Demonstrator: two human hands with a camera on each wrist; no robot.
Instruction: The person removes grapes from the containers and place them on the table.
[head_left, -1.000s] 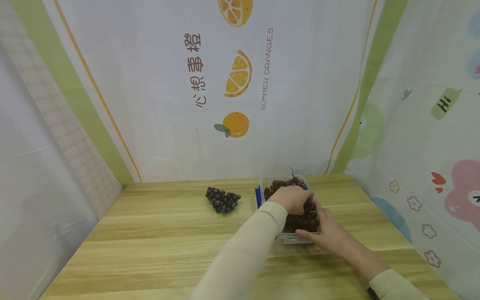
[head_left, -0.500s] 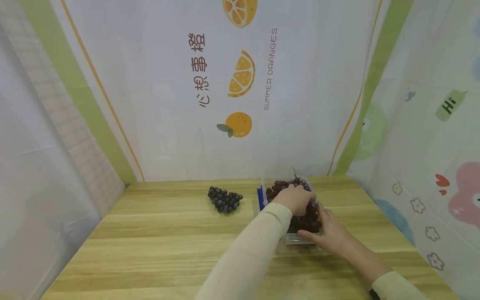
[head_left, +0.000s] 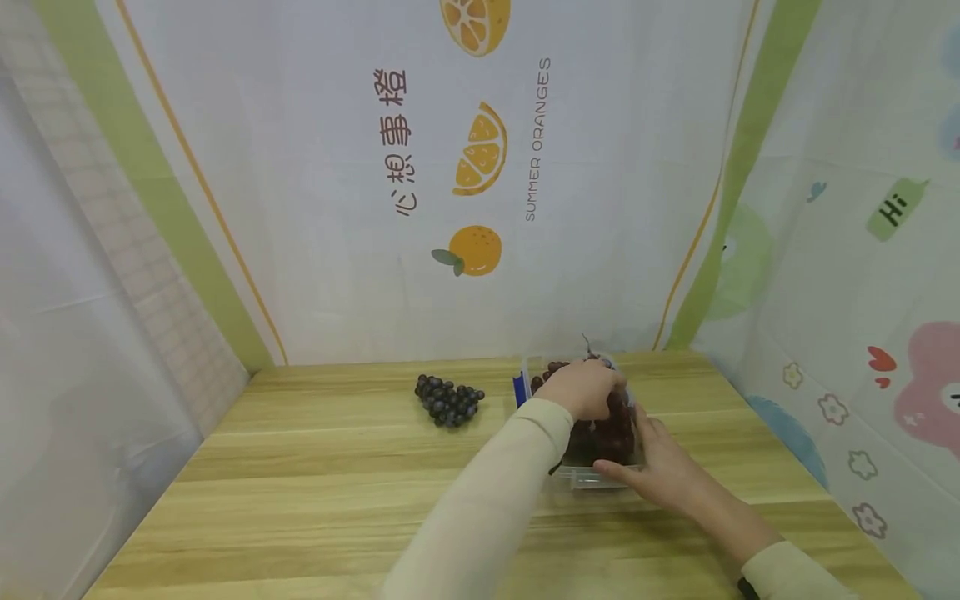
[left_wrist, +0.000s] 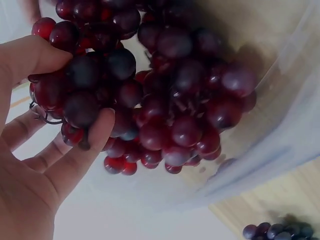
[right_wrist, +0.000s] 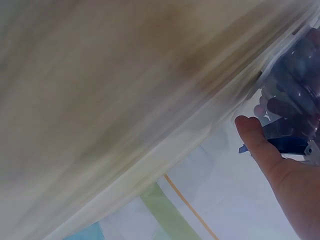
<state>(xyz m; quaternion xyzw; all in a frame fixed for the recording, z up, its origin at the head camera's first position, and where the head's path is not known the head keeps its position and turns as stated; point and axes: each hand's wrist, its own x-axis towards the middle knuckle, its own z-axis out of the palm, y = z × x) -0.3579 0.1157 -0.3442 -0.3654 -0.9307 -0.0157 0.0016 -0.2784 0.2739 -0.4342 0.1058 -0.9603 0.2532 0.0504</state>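
Note:
A clear plastic container (head_left: 522, 367) with a blue side clip stands at the right of the table, holding red grapes (head_left: 619, 433). My left hand (head_left: 587, 390) reaches in from above. In the left wrist view, thumb and fingers pinch dark red grapes of a bunch (left_wrist: 82, 75), with more grapes (left_wrist: 175, 130) hanging beside them inside the clear walls. My right hand (head_left: 667, 471) holds the container's near right corner, thumb along the near rim and fingers against the right side. The right wrist view shows part of that hand (right_wrist: 287, 175) beside the blue clip (right_wrist: 287, 145).
A smaller bunch of black grapes (head_left: 450, 402) lies on the wooden table (head_left: 315, 492), left of the container. A white curtain (head_left: 337, 292) with orange prints hangs behind the table's back edge. Another printed curtain (head_left: 810, 333) hangs along the right side.
My left hand has raised the grapes it grips, and they have drawn back from the container's near end, baring part of its inside. My right hand stays at the corner.

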